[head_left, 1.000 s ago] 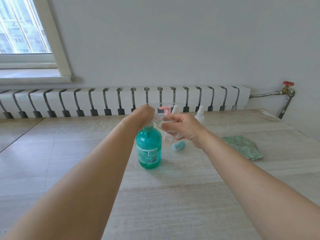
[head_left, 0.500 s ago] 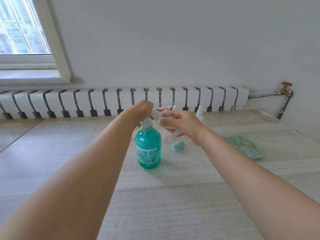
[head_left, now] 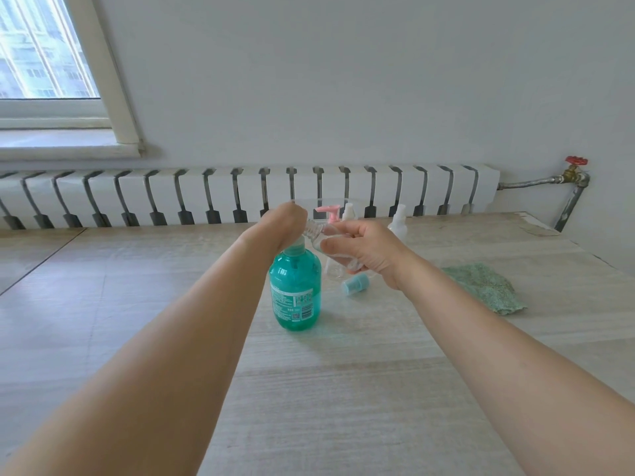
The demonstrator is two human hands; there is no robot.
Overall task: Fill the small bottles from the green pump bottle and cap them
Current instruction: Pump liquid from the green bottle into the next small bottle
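Observation:
The green pump bottle (head_left: 295,297) stands upright mid-table. My left hand (head_left: 281,225) lies on top of its pump head, hiding the head; its fingers point away from me. My right hand (head_left: 367,252) grips a small clear bottle (head_left: 318,233), tilted with its open threaded mouth up against the pump's spout. A light blue cap (head_left: 355,285) lies on its side on the table just below my right hand. Another small clear bottle (head_left: 332,272) stands partly hidden behind that hand.
A pink-pump bottle (head_left: 330,213) and two white spray bottles (head_left: 348,211) (head_left: 398,221) stand at the back of the wooden table (head_left: 343,389). A green cloth (head_left: 484,286) lies to the right. A white radiator (head_left: 206,197) runs along the wall behind.
My left hand has risen with the pump head since one second ago, so the pump's collar shows now. My right hand with the small bottle lifted slightly with it.

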